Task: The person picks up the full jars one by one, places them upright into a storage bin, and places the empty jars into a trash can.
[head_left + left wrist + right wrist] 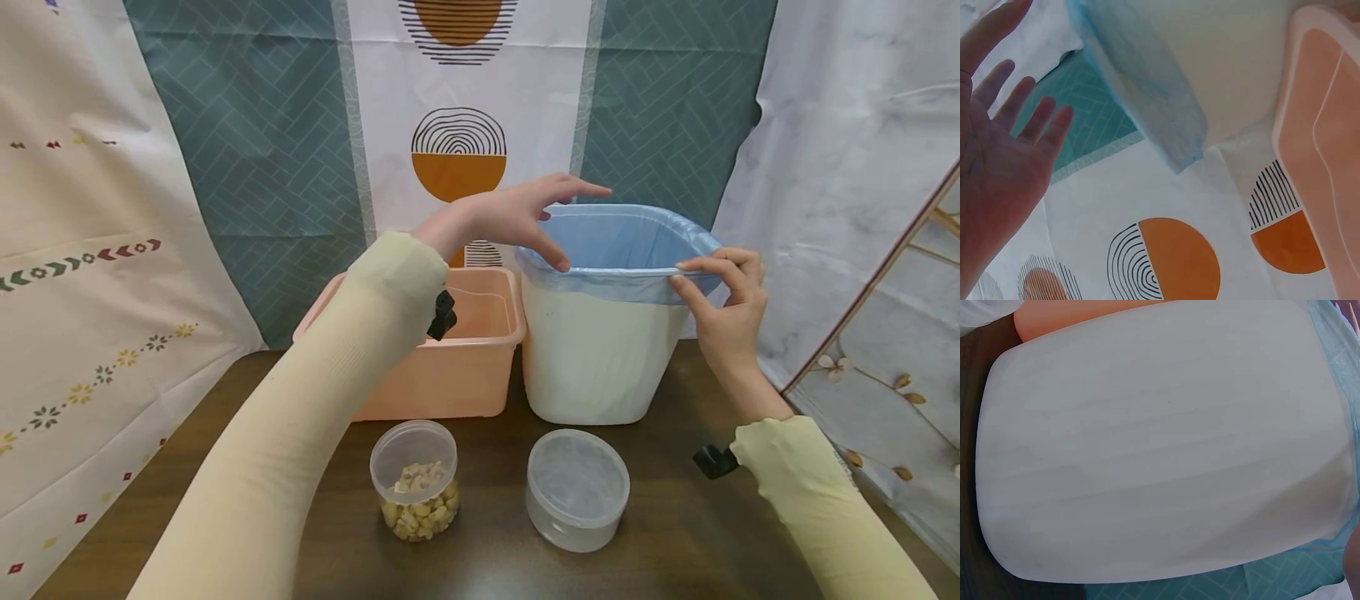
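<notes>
A white trash bin (600, 358) stands at the back of the table, lined with a blue trash bag (622, 237) whose edge is folded down over the rim. At the bin's front right, my right hand (731, 304) pinches the bag at the rim between thumb and fingers. My left hand (517, 217) hovers by the rim's left side, fingers spread and holding nothing. In the left wrist view that hand (1004, 150) is apart from the bag's folded edge (1147, 94). The bin's white wall (1160, 444) fills most of the right wrist view.
Left of the bin sits a peach plastic basin (450, 375), partly behind my left forearm. In front are an open clear jar (420, 492) of nut-like pieces and a lidded clear container (577, 492). Patterned cloth (285, 125) hangs behind the dark wooden table (495, 575).
</notes>
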Available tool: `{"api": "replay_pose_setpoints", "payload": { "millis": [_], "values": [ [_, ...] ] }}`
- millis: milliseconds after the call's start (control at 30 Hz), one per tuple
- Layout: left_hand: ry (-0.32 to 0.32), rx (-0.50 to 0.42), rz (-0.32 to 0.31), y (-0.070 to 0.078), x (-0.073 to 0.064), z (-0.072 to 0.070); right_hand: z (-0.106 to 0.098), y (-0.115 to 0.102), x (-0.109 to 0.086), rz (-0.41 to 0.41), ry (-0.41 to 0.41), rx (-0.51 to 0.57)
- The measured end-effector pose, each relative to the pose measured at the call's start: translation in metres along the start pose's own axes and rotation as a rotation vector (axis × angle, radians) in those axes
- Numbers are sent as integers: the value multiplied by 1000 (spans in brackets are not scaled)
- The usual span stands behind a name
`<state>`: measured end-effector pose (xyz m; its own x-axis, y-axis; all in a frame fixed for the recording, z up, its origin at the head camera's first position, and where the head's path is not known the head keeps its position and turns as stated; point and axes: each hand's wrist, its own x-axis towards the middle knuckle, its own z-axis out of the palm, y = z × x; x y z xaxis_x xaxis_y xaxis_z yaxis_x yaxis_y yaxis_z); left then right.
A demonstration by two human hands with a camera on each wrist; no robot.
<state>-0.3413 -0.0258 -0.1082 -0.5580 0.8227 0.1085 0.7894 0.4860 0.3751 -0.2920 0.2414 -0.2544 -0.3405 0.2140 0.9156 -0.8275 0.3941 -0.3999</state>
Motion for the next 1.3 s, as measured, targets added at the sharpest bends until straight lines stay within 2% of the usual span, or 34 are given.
{"api": "replay_pose_setpoints", "payload": {
  "millis": [233,367,600,867,1300],
  "values": [
    [68,-51,98,-2,-9,6,1,0,0,1,-5,2],
    [111,-47,133,0,-14,12,1,0,2,-10,0,-1],
    [186,-80,214,1,-19,34,0,-1,1,7,-1,-15],
    [284,-99,279,4,-27,54,0,-2,1,12,-1,-18],
    [257,-186,378,5,-30,101,0,-2,0,11,-2,-22]
  ]
}}
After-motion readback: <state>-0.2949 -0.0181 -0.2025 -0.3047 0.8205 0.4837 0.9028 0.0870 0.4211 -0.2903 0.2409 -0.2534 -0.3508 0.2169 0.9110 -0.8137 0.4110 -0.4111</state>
